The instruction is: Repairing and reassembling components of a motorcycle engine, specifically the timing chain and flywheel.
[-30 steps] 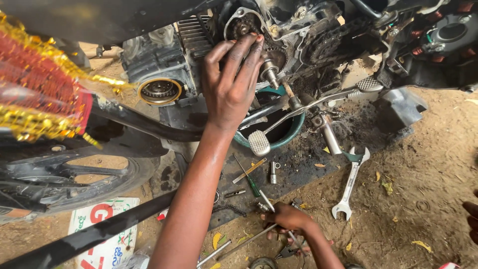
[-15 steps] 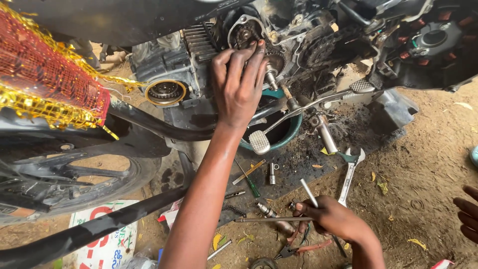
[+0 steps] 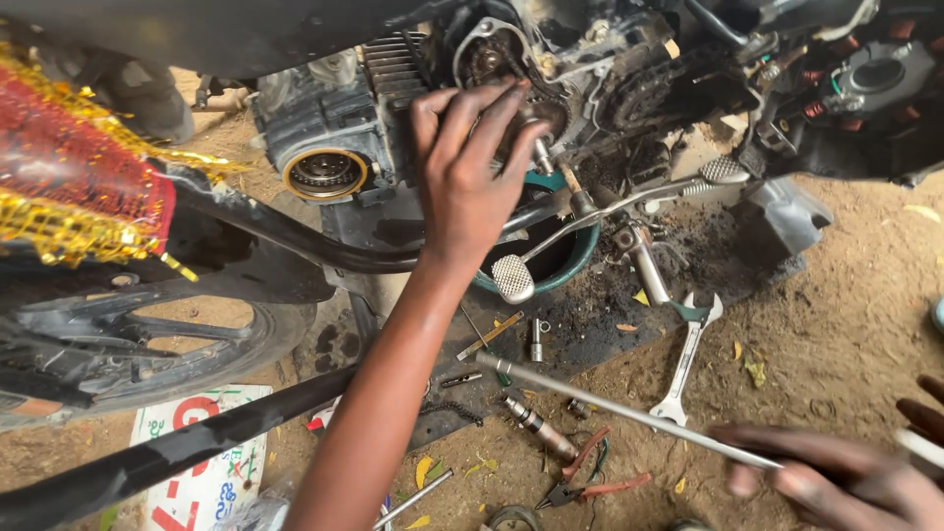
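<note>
My left hand [image 3: 470, 172] reaches up into the open side of a motorcycle engine [image 3: 551, 69], its fingers spread and pressing on a round part inside the case. At the bottom right my right hand [image 3: 836, 482], blurred, grips the end of a long thin metal rod [image 3: 629, 413]. The rod slants up to the left over tools lying on the dirt. A chrome lever with a ribbed pedal [image 3: 513, 278] crosses just below my left wrist.
A teal bowl [image 3: 580, 258] sits under the engine on oily ground. A spanner [image 3: 685, 364], red-handled pliers [image 3: 590, 482], a socket bar [image 3: 536, 425] and small bolts lie about. The wheel [image 3: 147, 344] is at left. Another person's fingers [image 3: 922, 405] show at the right edge.
My right hand has lifted the long rod off the ground and swung out to the lower right. My left hand stays on the engine part.
</note>
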